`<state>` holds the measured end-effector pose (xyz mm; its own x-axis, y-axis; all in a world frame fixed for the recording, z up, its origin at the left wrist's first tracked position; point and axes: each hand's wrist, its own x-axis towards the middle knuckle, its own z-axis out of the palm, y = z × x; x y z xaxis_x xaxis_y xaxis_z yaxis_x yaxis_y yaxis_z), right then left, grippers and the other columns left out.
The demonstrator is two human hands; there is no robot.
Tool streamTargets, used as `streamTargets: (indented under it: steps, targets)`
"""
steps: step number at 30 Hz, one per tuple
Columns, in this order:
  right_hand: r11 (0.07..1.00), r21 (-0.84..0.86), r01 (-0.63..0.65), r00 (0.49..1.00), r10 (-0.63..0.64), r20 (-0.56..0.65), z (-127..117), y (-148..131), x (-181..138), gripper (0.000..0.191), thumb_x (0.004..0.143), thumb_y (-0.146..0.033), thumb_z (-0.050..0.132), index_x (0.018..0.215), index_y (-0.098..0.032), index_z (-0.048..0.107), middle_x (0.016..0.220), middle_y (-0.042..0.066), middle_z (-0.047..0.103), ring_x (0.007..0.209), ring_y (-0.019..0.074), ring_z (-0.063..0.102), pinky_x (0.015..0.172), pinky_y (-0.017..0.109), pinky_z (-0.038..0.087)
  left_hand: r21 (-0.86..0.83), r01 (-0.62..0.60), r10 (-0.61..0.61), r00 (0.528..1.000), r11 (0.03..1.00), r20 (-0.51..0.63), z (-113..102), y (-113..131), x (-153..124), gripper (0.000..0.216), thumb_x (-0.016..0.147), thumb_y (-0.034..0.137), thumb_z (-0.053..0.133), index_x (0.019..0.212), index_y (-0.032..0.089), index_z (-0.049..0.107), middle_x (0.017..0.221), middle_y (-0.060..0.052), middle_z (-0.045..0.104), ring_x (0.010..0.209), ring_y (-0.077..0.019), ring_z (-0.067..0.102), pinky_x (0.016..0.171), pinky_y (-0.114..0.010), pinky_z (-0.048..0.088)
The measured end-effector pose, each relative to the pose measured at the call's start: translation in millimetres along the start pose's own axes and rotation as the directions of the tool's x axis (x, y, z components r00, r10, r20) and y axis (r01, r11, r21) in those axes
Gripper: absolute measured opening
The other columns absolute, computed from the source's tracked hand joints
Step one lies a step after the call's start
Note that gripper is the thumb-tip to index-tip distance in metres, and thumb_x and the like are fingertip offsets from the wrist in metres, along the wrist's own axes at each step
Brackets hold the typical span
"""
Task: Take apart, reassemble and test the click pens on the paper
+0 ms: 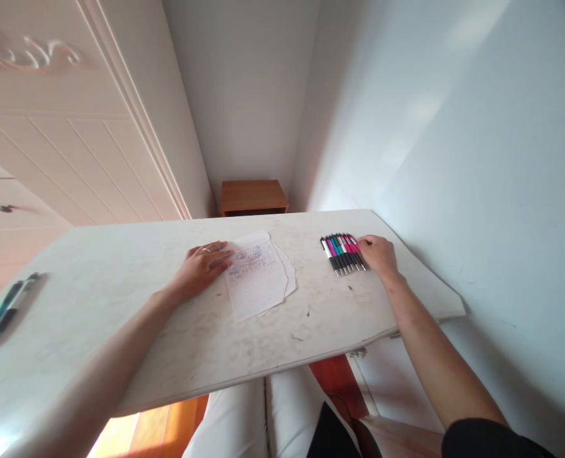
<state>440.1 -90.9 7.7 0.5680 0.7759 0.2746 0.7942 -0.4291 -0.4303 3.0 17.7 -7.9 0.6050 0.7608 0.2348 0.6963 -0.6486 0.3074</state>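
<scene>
Click pens (343, 253), a tight row of them with pink, teal, white and black barrels, lie side by side on the far right part of the surface, close to the pale wall. Widening out: the big cream panelled wardrobe (63, 146) fills the left side, and in front of it the long white, slightly scuffed surface (120, 299) runs right across the view. Back in the corner beyond its far edge stands a small brown wooden cabinet (254, 197).

Middle of the surface now: white lined paper sheets (258, 277) with blue scribbles near the top, one lying over another whose rough edge peeks out on the right. The left hand (201, 268) lies flat on the left edge of those sheets, palm down, fingers (220, 251) stretched out and spread, gripping nothing, a ring showing on one of them.

Over to the right hand (380, 257): it rests just beside the row's right end, its fingers (364, 242) loosely curled and touching the outermost pen near its top. Whether they actually pinch that pen, I cannot tell.

Far left, well apart from everything else, a pair of dark pens (6, 312) lies near the surface's edge, blurred.
</scene>
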Motion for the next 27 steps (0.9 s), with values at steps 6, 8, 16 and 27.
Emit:
streamTargets:
  steps: [6, 8, 16, 27]
  targets:
    - [0.999, 0.013, 0.04, 0.999, -0.04, -0.016, 0, -5, -2, 0.027, 0.08, -0.025, 0.05, 0.08, -0.02, 0.077, 0.085, 0.008, 0.076, 0.076, 0.02, 0.064, 0.069, 0.027, 0.043, -0.002, 0.013, -0.013, 1.0, 1.0, -0.004, -1, 0, 0, 0.062, 0.091, 0.066, 0.03, 0.122, 0.028, 0.067, 0.139, -0.007, 0.056, 0.131, -0.0292, 0.047, 0.111, -0.049, 0.032]
    - [0.999, 0.029, 0.043, 0.999, -0.042, -0.027, 0, -3, -2, 0.027, 0.081, -0.026, 0.05, 0.081, -0.02, 0.076, 0.086, 0.008, 0.076, 0.077, 0.02, 0.064, 0.069, 0.028, 0.043, -0.002, 0.01, -0.01, 1.0, 1.0, -0.003, -1, 0, 1, 0.063, 0.091, 0.066, 0.029, 0.123, 0.027, 0.066, 0.139, -0.007, 0.056, 0.131, -0.0293, 0.047, 0.111, -0.049, 0.031]
    - [0.989, 0.118, 0.094, 0.984, -0.074, -0.165, -1, 2, -6, 0.026, 0.08, -0.028, 0.051, 0.079, -0.02, 0.075, 0.085, 0.007, 0.075, 0.076, 0.0204, 0.062, 0.072, 0.03, 0.044, -0.011, 0.015, -0.015, 1.0, 1.0, 0.003, -2, 0, 1, 0.064, 0.09, 0.067, 0.029, 0.122, 0.026, 0.066, 0.139, -0.008, 0.056, 0.131, -0.0287, 0.047, 0.111, -0.049, 0.032]
    - [0.877, 0.277, 0.391, 0.919, -0.359, -0.162, 0, -45, -81, 0.027, 0.087, -0.029, 0.048, 0.081, -0.018, 0.072, 0.08, 0.008, 0.069, 0.071, 0.0187, 0.06, 0.074, 0.03, 0.047, -0.03, 0.011, -0.011, 1.0, 0.999, -0.001, -1, -1, 0, 0.064, 0.091, 0.066, 0.03, 0.122, 0.024, 0.066, 0.138, -0.009, 0.057, 0.132, -0.0274, 0.047, 0.112, -0.048, 0.031]
